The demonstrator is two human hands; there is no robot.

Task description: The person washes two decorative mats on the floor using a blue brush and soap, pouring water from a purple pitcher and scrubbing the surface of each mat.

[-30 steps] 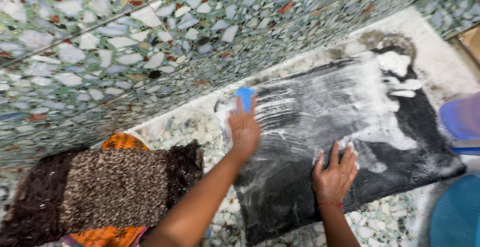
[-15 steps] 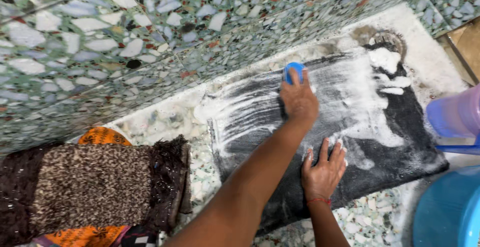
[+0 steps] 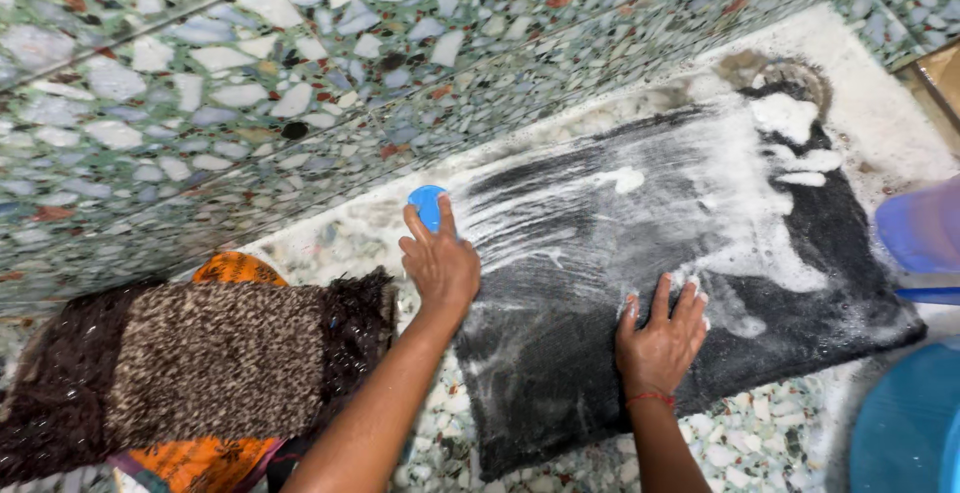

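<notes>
A terrazzo wall (image 3: 250, 83) of green, white and red chips fills the upper left, and the same speckled stone runs on as the floor (image 3: 760, 443). On that floor lies a dark mat (image 3: 640, 283), wet and streaked with white soap foam (image 3: 720, 173), its far corner near a round floor drain (image 3: 790, 73). To its left, touching the mat's near edge, sits a pile of brown knitted cloth (image 3: 190, 363) over orange fabric (image 3: 235, 268). At the right edge are a purple plastic vessel (image 3: 925, 238) and, below it, a blue tub (image 3: 905, 423), both cut off by the frame. The right hand (image 3: 660, 338) presses flat on the mat's near part, fingers spread and released, a red thread on the wrist. The left hand (image 3: 440, 263) rests at the mat's left end, its fingers curled over a small blue scrubbing brush (image 3: 427, 205), grasping it against the floor beside the foam streaks.
</notes>
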